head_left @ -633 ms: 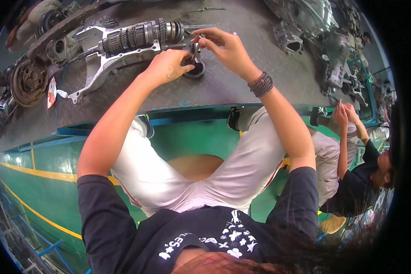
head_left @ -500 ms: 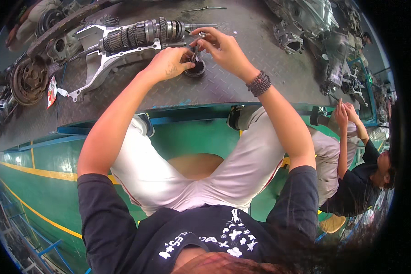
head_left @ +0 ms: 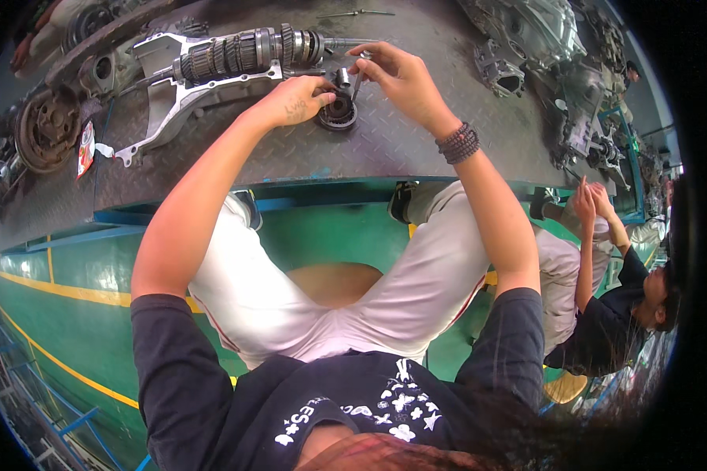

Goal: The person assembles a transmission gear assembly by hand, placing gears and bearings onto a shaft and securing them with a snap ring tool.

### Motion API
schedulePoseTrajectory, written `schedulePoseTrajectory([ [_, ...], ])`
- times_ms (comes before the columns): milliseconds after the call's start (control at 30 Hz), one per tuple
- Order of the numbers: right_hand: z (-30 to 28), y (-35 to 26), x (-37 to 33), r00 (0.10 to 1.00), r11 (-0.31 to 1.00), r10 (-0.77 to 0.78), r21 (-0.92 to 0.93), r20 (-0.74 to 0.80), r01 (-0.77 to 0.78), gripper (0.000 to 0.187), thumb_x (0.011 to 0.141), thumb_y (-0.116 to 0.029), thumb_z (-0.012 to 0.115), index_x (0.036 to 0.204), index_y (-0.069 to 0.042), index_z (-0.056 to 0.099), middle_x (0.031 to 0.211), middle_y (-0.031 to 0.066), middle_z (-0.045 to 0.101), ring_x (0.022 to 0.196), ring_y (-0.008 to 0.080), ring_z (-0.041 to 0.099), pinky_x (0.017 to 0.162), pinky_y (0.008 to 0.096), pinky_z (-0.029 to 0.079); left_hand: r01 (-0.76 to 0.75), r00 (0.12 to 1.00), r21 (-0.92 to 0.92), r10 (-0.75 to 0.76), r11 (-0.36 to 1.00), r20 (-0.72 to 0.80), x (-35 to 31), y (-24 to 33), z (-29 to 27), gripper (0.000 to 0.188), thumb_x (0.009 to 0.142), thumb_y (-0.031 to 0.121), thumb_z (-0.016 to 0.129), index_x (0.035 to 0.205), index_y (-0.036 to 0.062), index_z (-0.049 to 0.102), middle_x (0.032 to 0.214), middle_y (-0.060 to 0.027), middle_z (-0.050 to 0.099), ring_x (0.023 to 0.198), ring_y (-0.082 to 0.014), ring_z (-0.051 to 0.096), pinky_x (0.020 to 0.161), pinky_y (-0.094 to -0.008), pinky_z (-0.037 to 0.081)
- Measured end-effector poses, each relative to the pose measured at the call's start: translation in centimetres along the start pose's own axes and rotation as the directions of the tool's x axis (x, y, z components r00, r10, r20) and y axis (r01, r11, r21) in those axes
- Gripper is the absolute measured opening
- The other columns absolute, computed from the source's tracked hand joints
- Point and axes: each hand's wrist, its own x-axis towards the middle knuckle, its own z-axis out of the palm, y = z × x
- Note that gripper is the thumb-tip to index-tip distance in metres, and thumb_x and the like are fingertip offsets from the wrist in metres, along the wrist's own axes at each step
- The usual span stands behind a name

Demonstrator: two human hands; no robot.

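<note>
My left hand (head_left: 294,102) has its fingers curled at the left rim of a dark toothed ring-shaped gear part (head_left: 338,124) on the table; how firmly it grips is partly hidden. Standing at the far side of that part is a short shiny metal cylinder (head_left: 343,78). A slim metal rod (head_left: 357,86) points down toward the gear's right side, pinched in the thumb and fingers of my right hand (head_left: 393,74). Beyond my left hand, a gear shaft (head_left: 236,56) lies in an open silver half-housing (head_left: 165,118).
The dark tread-plate table (head_left: 416,149) holds a thin T-shaped rod (head_left: 357,13) at the back. Large metal housings (head_left: 538,35) stand at right, a rusty drum (head_left: 49,133) and a red-white packet (head_left: 86,151) at left. A co-worker (head_left: 617,314) sits at right.
My right hand has drawn a little to the right, apart from my left, with the rod. The short cylinder and the inside of the ring-shaped gear part now show between my hands.
</note>
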Motion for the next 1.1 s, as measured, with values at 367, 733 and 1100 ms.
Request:
schedulePoseTrajectory([
  [367,-0.2,-0.4,-0.1,0.998,0.991,0.01,-0.134,-0.058,-0.018,0.027,0.106,-0.018,0.07,0.128,-0.003,0.073,0.108,0.0123,0.082,0.098,0.0177,0.08,0.087,0.031,0.061,0.12,0.992,-0.219,-0.124,0.968,-0.003,0.5,0.4,0.9,0.043,0.112,0.035,0.057,0.141,0.0041,0.066,0.129,-0.0193,0.075,0.123,-0.0326,0.069,0.108,-0.0421,0.051],
  [733,-0.4,1.4,-0.2,0.987,0.972,0.163,-0.171,-0.014,-0.163,0.03,0.114,-0.026,0.059,0.127,0.0,0.066,0.085,0.0049,0.068,0.078,0.0118,0.065,0.072,0.0293,0.054,-0.027,0.999,-0.01,0.027,1.0,-0.044,1.1,-0.1,2.4,0.032,0.109,0.021,0.059,0.133,0.0031,0.07,0.131,-0.0215,0.074,0.125,-0.0322,0.069,0.108,-0.044,0.052],
  [1100,1.8,1.4,-1.9,0.953,0.845,0.247,-0.52,0.176,-0.123,0.067,0.084,-0.047,0.09,0.133,-0.008,0.066,0.09,0.0159,0.07,0.087,0.0345,0.07,0.079,0.046,0.055,0.067,0.985,-0.048,-0.074,0.997,-0.154,1.6,-0.7,4.1,0.031,0.108,0.028,0.06,0.128,0.0082,0.074,0.123,-0.0206,0.076,0.119,-0.0408,0.07,0.102,-0.0485,0.054],
])
